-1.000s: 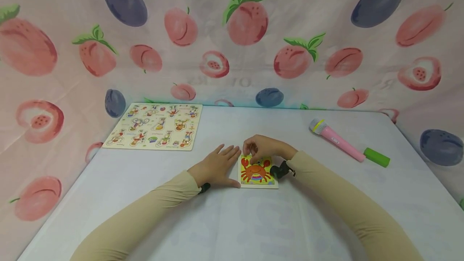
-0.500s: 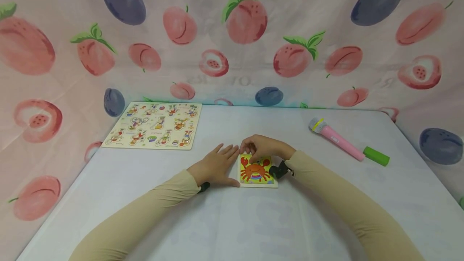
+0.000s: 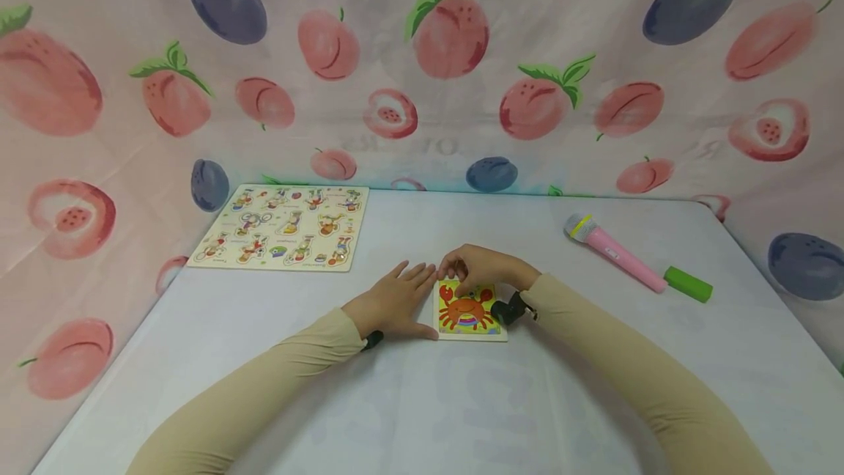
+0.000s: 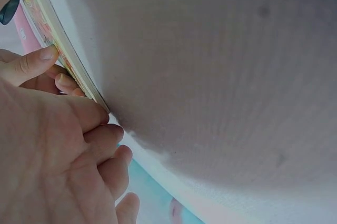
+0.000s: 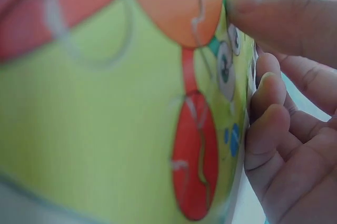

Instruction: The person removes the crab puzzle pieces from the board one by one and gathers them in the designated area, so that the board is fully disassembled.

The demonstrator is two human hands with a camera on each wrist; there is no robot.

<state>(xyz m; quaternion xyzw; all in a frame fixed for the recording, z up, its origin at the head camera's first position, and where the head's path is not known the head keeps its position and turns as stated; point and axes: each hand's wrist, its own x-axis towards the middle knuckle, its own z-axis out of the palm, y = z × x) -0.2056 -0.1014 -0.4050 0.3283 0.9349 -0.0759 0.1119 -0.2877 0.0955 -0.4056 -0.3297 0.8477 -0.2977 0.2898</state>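
Observation:
A small square crab jigsaw puzzle (image 3: 467,315), a red-orange crab on yellow in a pale frame, lies before me in the head view. My right hand (image 3: 486,270) grips its far edge. In the right wrist view the thumb (image 5: 287,24) presses on the picture by the crab's eyes (image 5: 226,69), and the curled fingers (image 5: 269,129) sit at the edge. Wavy seams cross the picture there. My left hand (image 3: 390,304) lies flat with spread, straight fingers along the puzzle's left side, thumb at the near-left corner. The left wrist view shows its index fingertip at the frame's corner (image 4: 102,104).
A wooden peg-style board (image 3: 280,229) with several cartoon figures lies at the back left of the white table (image 3: 422,409). At the back right lie a pink toy microphone (image 3: 620,256) and a green block (image 3: 689,284). A fruit-print cloth (image 3: 422,145) hangs behind.
Both hands keep their places at the puzzle; the right fingers close in slightly on its far edge. The head view shifts a little.

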